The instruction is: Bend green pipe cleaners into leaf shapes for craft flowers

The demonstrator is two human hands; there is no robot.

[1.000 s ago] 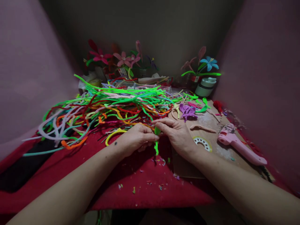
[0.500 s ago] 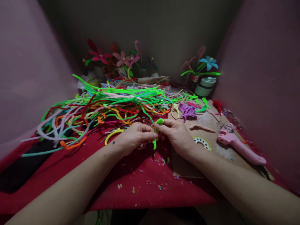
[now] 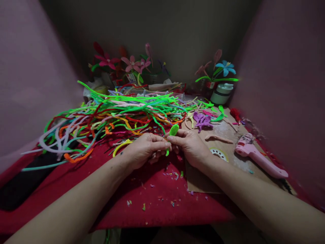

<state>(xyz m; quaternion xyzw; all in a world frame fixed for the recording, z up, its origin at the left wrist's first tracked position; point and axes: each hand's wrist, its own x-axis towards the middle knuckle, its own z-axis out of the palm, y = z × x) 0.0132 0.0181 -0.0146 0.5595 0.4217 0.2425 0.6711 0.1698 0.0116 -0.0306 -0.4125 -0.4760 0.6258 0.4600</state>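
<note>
A bright green pipe-cleaner leaf (image 3: 174,130) stands up between my two hands, its rounded blade above my fingers and a short fuzzy tail below them. My left hand (image 3: 149,147) pinches its lower part between thumb and fingertips. With thumb and forefinger closed, my right hand (image 3: 190,146) grips it just under the blade. The fingers hide the middle of the leaf. Behind my left hand lies a big heap of coloured pipe cleaners (image 3: 132,105), with a yellow ring (image 3: 120,147) close to the wrist.
On the board (image 3: 203,179) at right lie a pink glue gun (image 3: 261,157), a tape roll (image 3: 218,154), purple petals (image 3: 202,121) and green leaves. A lidded jar (image 3: 222,94) and finished flowers (image 3: 225,68) stand behind. Small scraps dot the red cloth (image 3: 122,210).
The green leaf has turned, so its blade now shows broader and stands higher above my fingers, while less of its tail shows below. Both hands stay in nearly the same place.
</note>
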